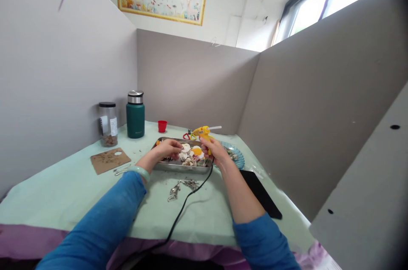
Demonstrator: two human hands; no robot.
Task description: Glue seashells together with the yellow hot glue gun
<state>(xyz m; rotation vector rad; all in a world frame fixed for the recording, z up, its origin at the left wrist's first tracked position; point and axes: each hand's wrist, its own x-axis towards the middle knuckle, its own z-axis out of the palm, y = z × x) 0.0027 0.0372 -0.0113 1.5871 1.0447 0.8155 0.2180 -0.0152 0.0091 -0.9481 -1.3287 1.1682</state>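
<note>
A yellow glue gun (202,130) with a white glue stick in its back end is in my right hand (214,149), whose fingers wrap round its handle. Its black cord (185,203) runs down toward the table's front edge. My left hand (169,149) is over the left part of a metal tray (188,168), its fingers pinched together; what they hold is too small to name. White shells (185,148), an orange-yellow piece (196,151) and other small shells lie in the tray between the hands.
Metal clips (174,192) lie before the tray. At left stand a clear jar (108,123) and a green bottle (135,121), with cardboard (110,160) in front. A red cup (162,126) stands behind; a blue plate (239,158) and black mat (263,193) are at right.
</note>
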